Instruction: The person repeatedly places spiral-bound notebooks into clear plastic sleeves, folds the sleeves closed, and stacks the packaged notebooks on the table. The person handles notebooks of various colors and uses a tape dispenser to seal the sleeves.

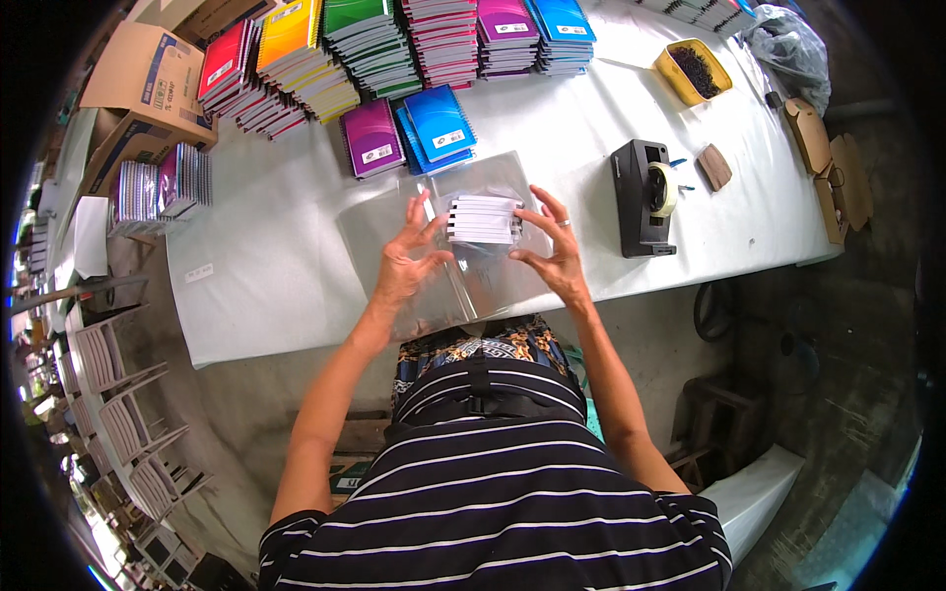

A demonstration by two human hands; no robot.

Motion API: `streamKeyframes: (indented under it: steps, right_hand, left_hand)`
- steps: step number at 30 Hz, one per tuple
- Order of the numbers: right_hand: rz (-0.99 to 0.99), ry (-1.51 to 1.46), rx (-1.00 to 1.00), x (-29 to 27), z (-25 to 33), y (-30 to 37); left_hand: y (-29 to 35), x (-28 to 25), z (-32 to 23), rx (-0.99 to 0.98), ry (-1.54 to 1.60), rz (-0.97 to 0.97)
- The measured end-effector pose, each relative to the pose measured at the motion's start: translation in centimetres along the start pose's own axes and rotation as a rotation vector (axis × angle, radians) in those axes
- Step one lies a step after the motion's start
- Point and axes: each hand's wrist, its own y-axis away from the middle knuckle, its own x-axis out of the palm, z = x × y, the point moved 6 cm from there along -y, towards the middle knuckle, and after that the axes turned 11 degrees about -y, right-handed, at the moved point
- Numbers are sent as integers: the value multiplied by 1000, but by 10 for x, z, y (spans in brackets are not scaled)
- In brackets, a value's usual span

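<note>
A small bundle of notebooks (483,219), white page edges up with dark marks at both ends, stands in front of me on clear plastic bags (429,307). Clear film seems to lie around the bundle. My right hand (554,246), with a ring on one finger, grips the bundle's right end between fingertips and thumb. At the left end my left hand (406,260) is open, its fingers and thumb spread just beside the bundle over the plastic.
Stacks of spiral notebooks (360,44) line the table's (266,266) far side, with purple (372,138) and blue notebooks (439,123) nearer. Wrapped bundles (160,187) and a cardboard box (148,89) stand left. A tape dispenser (641,202), wooden block (713,167) and yellow tub (693,71) sit right.
</note>
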Motion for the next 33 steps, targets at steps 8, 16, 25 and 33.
streamKeyframes:
  steps: [8, 16, 25, 33]
  right_hand:
    - [94, -208, 159, 24, -39, -14]
    - [230, -91, 187, 21, -39, -30]
    - [46, 42, -33, -8, -10, -3]
    - [5, 50, 1, -9, -7, -1]
  left_hand:
    - [-39, 38, -13, -145, -150, 219]
    - [-30, 60, -12, -33, -120, -19]
    - [-5, 22, -17, 129, -248, -99]
    - [-17, 3, -35, 86, -196, -148]
